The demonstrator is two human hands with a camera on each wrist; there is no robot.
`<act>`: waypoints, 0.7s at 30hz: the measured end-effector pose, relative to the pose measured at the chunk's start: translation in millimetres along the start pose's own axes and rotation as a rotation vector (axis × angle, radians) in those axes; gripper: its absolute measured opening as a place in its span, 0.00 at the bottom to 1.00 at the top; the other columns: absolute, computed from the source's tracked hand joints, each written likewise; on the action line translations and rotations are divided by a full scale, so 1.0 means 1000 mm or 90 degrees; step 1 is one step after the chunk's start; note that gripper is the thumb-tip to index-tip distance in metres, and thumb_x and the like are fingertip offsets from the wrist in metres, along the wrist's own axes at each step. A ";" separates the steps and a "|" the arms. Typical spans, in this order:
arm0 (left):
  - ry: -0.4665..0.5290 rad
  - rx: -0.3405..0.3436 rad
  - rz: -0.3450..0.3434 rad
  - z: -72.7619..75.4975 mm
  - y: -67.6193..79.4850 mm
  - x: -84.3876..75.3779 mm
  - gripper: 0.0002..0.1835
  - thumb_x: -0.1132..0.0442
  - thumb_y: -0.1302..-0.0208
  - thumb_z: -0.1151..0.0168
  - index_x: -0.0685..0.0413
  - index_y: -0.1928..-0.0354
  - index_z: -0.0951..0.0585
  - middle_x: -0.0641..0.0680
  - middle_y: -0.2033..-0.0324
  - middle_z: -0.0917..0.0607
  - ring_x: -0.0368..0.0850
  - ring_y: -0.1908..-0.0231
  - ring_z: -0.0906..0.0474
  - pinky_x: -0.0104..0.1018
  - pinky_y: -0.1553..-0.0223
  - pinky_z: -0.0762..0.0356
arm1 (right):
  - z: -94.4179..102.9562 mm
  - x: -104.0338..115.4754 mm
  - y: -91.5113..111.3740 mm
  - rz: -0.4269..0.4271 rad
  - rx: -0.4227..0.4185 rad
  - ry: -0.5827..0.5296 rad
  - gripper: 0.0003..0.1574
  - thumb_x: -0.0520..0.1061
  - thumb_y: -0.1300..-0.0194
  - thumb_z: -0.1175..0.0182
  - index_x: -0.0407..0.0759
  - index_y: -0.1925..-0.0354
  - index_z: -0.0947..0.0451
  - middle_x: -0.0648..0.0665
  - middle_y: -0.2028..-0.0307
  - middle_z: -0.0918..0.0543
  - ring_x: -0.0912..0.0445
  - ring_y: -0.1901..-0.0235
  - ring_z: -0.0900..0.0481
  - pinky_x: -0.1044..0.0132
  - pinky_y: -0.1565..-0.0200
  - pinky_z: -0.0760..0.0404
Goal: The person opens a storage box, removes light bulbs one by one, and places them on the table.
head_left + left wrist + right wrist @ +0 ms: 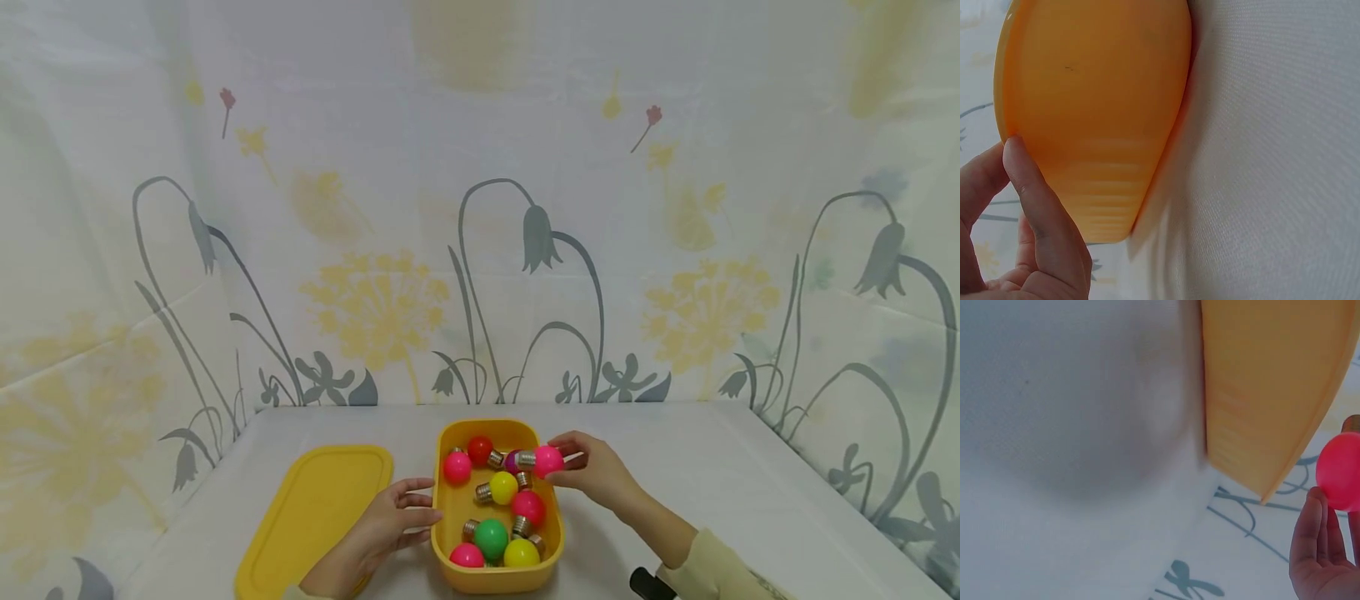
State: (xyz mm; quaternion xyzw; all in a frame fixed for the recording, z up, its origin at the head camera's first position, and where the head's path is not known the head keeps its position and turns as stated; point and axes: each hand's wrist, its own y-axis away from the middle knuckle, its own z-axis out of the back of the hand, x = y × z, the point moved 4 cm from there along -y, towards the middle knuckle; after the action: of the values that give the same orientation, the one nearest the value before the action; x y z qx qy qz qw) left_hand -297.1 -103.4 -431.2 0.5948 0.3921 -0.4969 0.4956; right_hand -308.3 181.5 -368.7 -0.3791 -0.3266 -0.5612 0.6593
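A yellow plastic bin (442,533) holds several toy-like light bulbs in pink, red, yellow, green and purple, with metallic screw bases. Above its right rim, my right hand (597,475) pinches a pink light bulb (549,462) by its round globe, the screw base pointing left. The right wrist view shows this pink bulb (1340,472) at the fingertips, beside the bin's outer wall (1254,394). Against the bin's left side, my left hand (393,525) rests its extended fingers. In the left wrist view, a fingertip touches the bin wall (1097,94) near the rim.
A yellow lid (322,508) lies flat on the white table (637,425), left of the bin. A short black cylindrical object (651,583) shows beside the right sleeve. A flower-patterned curtain (480,208) hangs behind the table and along both sides.
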 end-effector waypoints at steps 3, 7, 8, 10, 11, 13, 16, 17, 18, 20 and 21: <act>0.003 -0.005 0.012 0.001 -0.001 0.000 0.32 0.67 0.46 0.32 0.65 0.40 0.33 0.59 0.60 0.24 0.45 0.68 0.23 0.37 0.62 0.19 | 0.004 -0.004 0.000 -0.009 -0.020 0.002 0.26 0.40 0.53 0.28 0.40 0.54 0.23 0.46 0.62 0.20 0.54 0.66 0.23 0.60 0.63 0.18; 0.004 -0.007 0.016 0.001 -0.001 0.000 0.31 0.67 0.46 0.32 0.65 0.40 0.33 0.59 0.59 0.24 0.45 0.68 0.23 0.37 0.62 0.19 | 0.008 -0.008 0.001 -0.016 -0.041 0.012 0.26 0.39 0.53 0.28 0.40 0.53 0.23 0.46 0.61 0.20 0.54 0.66 0.23 0.60 0.63 0.18; 0.005 -0.005 0.014 0.001 -0.001 0.000 0.31 0.68 0.46 0.32 0.65 0.40 0.33 0.59 0.59 0.24 0.45 0.68 0.23 0.37 0.62 0.19 | 0.009 -0.009 0.001 -0.018 -0.045 0.014 0.26 0.39 0.53 0.28 0.40 0.53 0.23 0.45 0.61 0.20 0.54 0.66 0.23 0.60 0.63 0.18; 0.004 -0.004 0.005 0.001 -0.001 0.000 0.31 0.68 0.46 0.32 0.66 0.40 0.33 0.59 0.59 0.24 0.45 0.68 0.23 0.37 0.63 0.19 | 0.011 -0.011 0.001 -0.022 -0.050 0.015 0.27 0.39 0.53 0.28 0.40 0.53 0.23 0.45 0.61 0.20 0.53 0.66 0.23 0.60 0.63 0.18; 0.005 -0.004 0.004 0.001 0.000 0.000 0.31 0.68 0.46 0.32 0.66 0.41 0.33 0.59 0.60 0.24 0.44 0.69 0.23 0.37 0.63 0.19 | 0.012 -0.012 0.001 -0.024 -0.053 0.014 0.27 0.39 0.53 0.28 0.40 0.52 0.24 0.45 0.61 0.20 0.53 0.66 0.23 0.60 0.63 0.18; 0.005 -0.002 0.002 0.000 0.001 -0.001 0.31 0.68 0.46 0.32 0.66 0.40 0.33 0.59 0.60 0.24 0.44 0.69 0.23 0.37 0.63 0.19 | 0.014 -0.014 0.001 -0.029 -0.058 0.014 0.27 0.40 0.52 0.28 0.40 0.52 0.24 0.45 0.60 0.20 0.53 0.66 0.23 0.60 0.63 0.18; 0.005 -0.003 0.002 0.000 0.001 -0.001 0.31 0.68 0.45 0.33 0.66 0.40 0.33 0.59 0.60 0.24 0.44 0.69 0.23 0.37 0.63 0.19 | 0.017 -0.017 0.001 -0.030 -0.064 0.013 0.28 0.41 0.52 0.28 0.39 0.51 0.24 0.44 0.60 0.21 0.53 0.65 0.22 0.59 0.63 0.18; 0.004 -0.004 0.004 0.000 0.001 -0.001 0.31 0.68 0.45 0.33 0.66 0.40 0.33 0.58 0.60 0.24 0.44 0.69 0.23 0.37 0.63 0.19 | 0.018 -0.018 0.001 -0.029 -0.066 0.014 0.28 0.41 0.52 0.28 0.39 0.51 0.25 0.44 0.59 0.21 0.53 0.65 0.22 0.59 0.63 0.18; 0.003 -0.004 0.004 0.000 0.001 -0.001 0.31 0.68 0.45 0.33 0.66 0.40 0.33 0.59 0.60 0.24 0.44 0.69 0.23 0.37 0.63 0.19 | 0.020 -0.019 0.001 -0.027 -0.069 0.015 0.28 0.41 0.52 0.28 0.39 0.52 0.25 0.43 0.59 0.21 0.53 0.65 0.22 0.59 0.63 0.18; 0.001 -0.004 0.004 0.001 0.001 -0.001 0.31 0.68 0.45 0.33 0.66 0.40 0.33 0.59 0.60 0.24 0.44 0.69 0.23 0.37 0.63 0.19 | 0.022 -0.021 0.001 -0.023 -0.075 0.019 0.28 0.41 0.53 0.28 0.38 0.52 0.25 0.43 0.59 0.21 0.52 0.65 0.22 0.59 0.63 0.18; 0.000 -0.004 0.004 0.001 0.001 -0.001 0.31 0.68 0.45 0.32 0.66 0.40 0.33 0.59 0.59 0.24 0.44 0.69 0.23 0.37 0.63 0.19 | 0.024 -0.022 0.001 -0.021 -0.077 0.023 0.28 0.40 0.53 0.28 0.38 0.52 0.25 0.43 0.59 0.21 0.52 0.65 0.22 0.59 0.63 0.18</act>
State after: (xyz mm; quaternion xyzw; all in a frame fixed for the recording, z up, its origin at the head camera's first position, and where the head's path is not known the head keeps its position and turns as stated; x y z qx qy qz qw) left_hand -296.5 -104.1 -429.7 0.5943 0.3916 -0.4945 0.4989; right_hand -310.5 213.0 -376.0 -0.4022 -0.2863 -0.5978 0.6316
